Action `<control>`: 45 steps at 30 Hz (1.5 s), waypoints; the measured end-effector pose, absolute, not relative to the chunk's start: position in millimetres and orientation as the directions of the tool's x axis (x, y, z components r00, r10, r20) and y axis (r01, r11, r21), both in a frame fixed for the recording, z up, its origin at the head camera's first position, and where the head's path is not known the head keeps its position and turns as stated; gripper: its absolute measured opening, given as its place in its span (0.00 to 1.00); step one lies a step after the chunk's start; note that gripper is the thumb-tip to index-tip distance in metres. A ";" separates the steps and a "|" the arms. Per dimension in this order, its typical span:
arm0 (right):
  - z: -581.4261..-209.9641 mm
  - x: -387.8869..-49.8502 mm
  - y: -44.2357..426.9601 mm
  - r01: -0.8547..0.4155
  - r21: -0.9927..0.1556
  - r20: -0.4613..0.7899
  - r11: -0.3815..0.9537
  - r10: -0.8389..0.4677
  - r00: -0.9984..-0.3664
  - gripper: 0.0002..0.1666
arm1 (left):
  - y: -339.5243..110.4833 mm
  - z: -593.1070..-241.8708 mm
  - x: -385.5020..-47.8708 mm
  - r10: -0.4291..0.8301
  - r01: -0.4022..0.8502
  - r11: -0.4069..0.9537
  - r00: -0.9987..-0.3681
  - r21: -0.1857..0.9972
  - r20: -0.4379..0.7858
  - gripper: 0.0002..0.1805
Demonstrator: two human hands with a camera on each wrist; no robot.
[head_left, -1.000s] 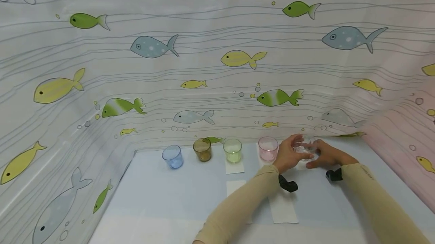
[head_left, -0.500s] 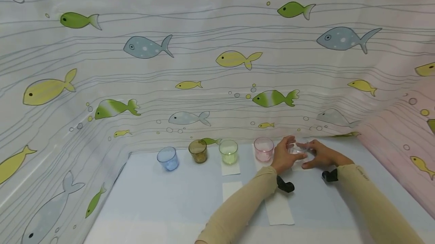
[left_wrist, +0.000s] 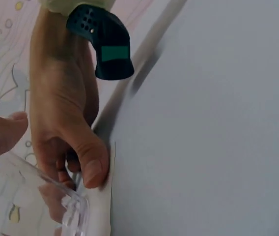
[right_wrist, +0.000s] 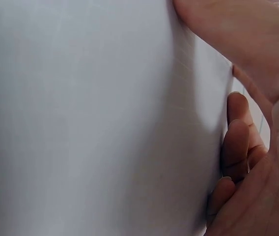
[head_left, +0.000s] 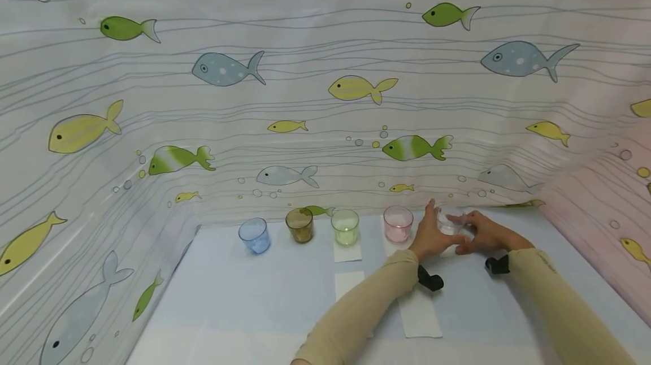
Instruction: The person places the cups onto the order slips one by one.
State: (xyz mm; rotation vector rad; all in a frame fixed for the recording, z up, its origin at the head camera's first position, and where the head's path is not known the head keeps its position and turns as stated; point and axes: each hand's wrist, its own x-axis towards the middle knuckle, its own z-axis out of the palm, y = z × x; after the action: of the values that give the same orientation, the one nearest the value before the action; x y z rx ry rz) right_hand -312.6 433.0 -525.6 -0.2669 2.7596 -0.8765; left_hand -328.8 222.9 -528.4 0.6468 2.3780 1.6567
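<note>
A clear glass (head_left: 450, 222) stands upright at the right end of a row of glasses, on what looks like white paper. My left hand (head_left: 431, 235) is at its left side, index finger pointing up and thumb stretched across in front. In the left wrist view the left thumb (left_wrist: 2, 135) is apart from the clear glass (left_wrist: 21, 201). My right hand (head_left: 488, 232) is at the glass's right side, fingers bent loosely and thumb low near the surface. Whether it touches the glass I cannot tell. In the right wrist view, its fingers (right_wrist: 237, 147) lie close to the white surface.
To the left stand a pink glass (head_left: 398, 225), a green glass (head_left: 345, 228), a brown glass (head_left: 300, 225) and a blue glass (head_left: 255, 235). White paper strips (head_left: 422, 317) lie on the pale table (head_left: 244, 303). A fish-patterned curtain (head_left: 315, 31) hangs behind and at both sides.
My left fingers have straightened upward and away from the clear glass, which shows more. The two thumbs have come closer together. The glasses in the row keep their places; the head view shifts slightly.
</note>
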 end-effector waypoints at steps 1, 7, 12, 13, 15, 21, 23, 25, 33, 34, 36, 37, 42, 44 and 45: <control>-526.3 -312.3 433.2 -0.108 -0.583 -0.163 0.805 -0.246 -0.956 0.61 | 222.5 -525.9 -326.6 0.447 0.265 0.294 -0.887 0.918 0.113 0.62; -531.3 -313.6 435.7 -0.112 -0.587 -0.158 0.802 -0.249 -0.956 0.62 | 221.2 -503.0 -313.3 0.486 0.477 0.370 -0.831 0.798 0.271 0.67; -537.0 -315.7 436.9 -0.080 -0.583 -0.187 0.808 -0.229 -0.955 0.67 | 209.4 -480.8 -302.5 0.540 0.636 0.439 -0.751 0.635 0.380 0.62; -538.3 -315.8 437.1 -0.095 -0.579 -0.180 0.810 -0.240 -0.954 0.67 | 205.0 -476.7 -300.1 0.550 0.651 0.431 -0.739 0.625 0.390 0.60; -540.3 -315.4 437.1 -0.099 -0.570 -0.179 0.816 -0.241 -0.954 0.66 | 194.9 -468.6 -295.4 0.564 0.669 0.400 -0.718 0.626 0.408 0.57; -539.3 -311.0 436.6 -0.072 -0.555 -0.190 0.829 -0.211 -0.959 0.66 | 153.2 -448.9 -281.3 0.562 0.705 0.318 -0.679 0.634 0.473 0.41; -538.9 -310.3 437.8 -0.067 -0.551 -0.194 0.832 -0.206 -0.959 0.66 | 137.3 -446.1 -277.9 0.553 0.725 0.311 -0.664 0.614 0.503 0.37; -538.4 -309.6 439.6 -0.073 -0.554 -0.192 0.830 -0.212 -0.958 0.65 | 121.4 -445.8 -275.8 0.542 0.748 0.296 -0.644 0.594 0.541 0.33; -539.4 -308.0 449.2 -0.168 -0.596 -0.094 0.785 -0.276 -0.957 0.58 | 54.8 -464.1 -268.1 0.430 0.788 0.280 -0.613 0.548 0.662 0.20; -539.6 -308.3 449.4 -0.172 -0.595 -0.090 0.785 -0.277 -0.957 0.58 | 46.3 -467.0 -267.1 0.406 0.796 0.282 -0.605 0.536 0.684 0.20; -539.5 -308.7 448.9 -0.169 -0.594 -0.091 0.787 -0.274 -0.957 0.58 | 28.4 -472.2 -265.6 0.356 0.806 0.290 -0.591 0.516 0.724 0.18; -538.8 -308.7 448.7 -0.163 -0.592 -0.095 0.790 -0.269 -0.959 0.58 | 19.8 -474.1 -265.5 0.330 0.810 0.295 -0.584 0.507 0.741 0.17; -531.0 -307.9 447.3 -0.119 -0.603 -0.120 0.789 -0.237 -0.964 0.60 | -22.7 -477.0 -271.3 0.197 0.804 0.341 -0.568 0.487 0.799 0.13; -529.7 -306.4 447.8 -0.097 -0.616 -0.130 0.782 -0.223 -0.966 0.60 | -39.2 -477.3 -276.0 0.142 0.792 0.373 -0.564 0.484 0.813 0.13; -529.9 -305.9 448.1 -0.087 -0.623 -0.137 0.778 -0.218 -0.966 0.61 | -48.0 -478.0 -278.4 0.116 0.785 0.391 -0.561 0.481 0.820 0.13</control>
State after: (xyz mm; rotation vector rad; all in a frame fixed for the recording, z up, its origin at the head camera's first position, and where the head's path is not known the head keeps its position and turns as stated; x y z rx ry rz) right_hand -305.9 448.1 -529.9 -0.2400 2.7695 -0.9555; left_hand -278.4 -48.0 -478.0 1.2455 3.1270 1.9290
